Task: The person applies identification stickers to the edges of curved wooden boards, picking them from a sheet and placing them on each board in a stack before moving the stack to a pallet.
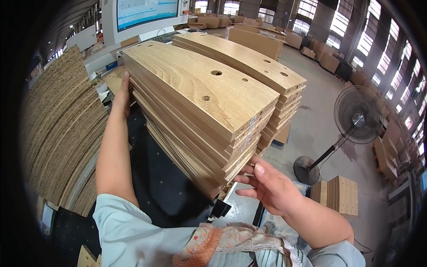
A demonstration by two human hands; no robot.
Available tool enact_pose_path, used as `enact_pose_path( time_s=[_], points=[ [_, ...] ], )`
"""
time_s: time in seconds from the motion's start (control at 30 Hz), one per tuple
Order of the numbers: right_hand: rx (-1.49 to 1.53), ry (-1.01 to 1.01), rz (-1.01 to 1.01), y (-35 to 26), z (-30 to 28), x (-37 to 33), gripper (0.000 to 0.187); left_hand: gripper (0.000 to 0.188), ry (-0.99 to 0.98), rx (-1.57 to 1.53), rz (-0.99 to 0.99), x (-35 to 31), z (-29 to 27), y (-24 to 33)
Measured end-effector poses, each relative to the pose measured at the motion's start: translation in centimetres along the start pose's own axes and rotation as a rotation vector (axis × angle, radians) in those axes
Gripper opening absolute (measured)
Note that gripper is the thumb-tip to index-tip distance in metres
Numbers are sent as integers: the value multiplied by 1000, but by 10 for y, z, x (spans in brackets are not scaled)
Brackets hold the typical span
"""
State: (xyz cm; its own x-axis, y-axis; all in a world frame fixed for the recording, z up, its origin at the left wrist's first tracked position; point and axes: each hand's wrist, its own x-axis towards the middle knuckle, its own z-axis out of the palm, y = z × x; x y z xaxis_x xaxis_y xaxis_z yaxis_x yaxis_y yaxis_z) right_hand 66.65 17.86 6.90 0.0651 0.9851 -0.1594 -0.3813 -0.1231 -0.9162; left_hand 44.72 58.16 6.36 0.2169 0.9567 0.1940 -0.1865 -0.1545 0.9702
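Observation:
A tall stack of wood-grain boards with slightly curved long edges stands before me; its top board has round drilled holes. My left hand lies stretched along the stack's far left side, its fingers partly hidden by the boards. At the near right end, my right hand is open, fingers spread, with the index and middle fingertips at the edges of the lower boards. Whether they press on the boards I cannot tell. Close beside it on the right rises a second stack of similar drilled boards.
Behind the stacks are a monitor and a keyboard. Raw-edged boards are piled high at left. The stack stands by a black work surface. To the right are a floor fan and another board stack.

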Motion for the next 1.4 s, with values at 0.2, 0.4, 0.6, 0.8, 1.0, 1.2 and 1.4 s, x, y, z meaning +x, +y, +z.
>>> enact_pose_path(
  time_s=[0.2,0.4,0.6,0.8,1.0,1.2,1.4],
  points=[
    [69,0,-12,-7,7,-5,53,90,26,38,-1,-22,-18,11],
    [123,58,1,-6,-1,-10,47,92,-55,33,-47,-52,-26,24],
    [111,87,0,-11,10,-11,53,91,-67,-140,-68,-59,-21,21],
    [5,187,-77,-1,18,-11,64,94,-37,-199,-33,-59,-27,8],
    [7,129,-79,6,11,-38,70,94,-41,-269,-5,-86,-37,17],
    [-39,151,-21,23,-6,-100,69,104,34,-76,72,-145,-23,47],
    [56,145,-264,48,-18,-214,71,68,36,-151,-1,-254,60,91]
  ],
)
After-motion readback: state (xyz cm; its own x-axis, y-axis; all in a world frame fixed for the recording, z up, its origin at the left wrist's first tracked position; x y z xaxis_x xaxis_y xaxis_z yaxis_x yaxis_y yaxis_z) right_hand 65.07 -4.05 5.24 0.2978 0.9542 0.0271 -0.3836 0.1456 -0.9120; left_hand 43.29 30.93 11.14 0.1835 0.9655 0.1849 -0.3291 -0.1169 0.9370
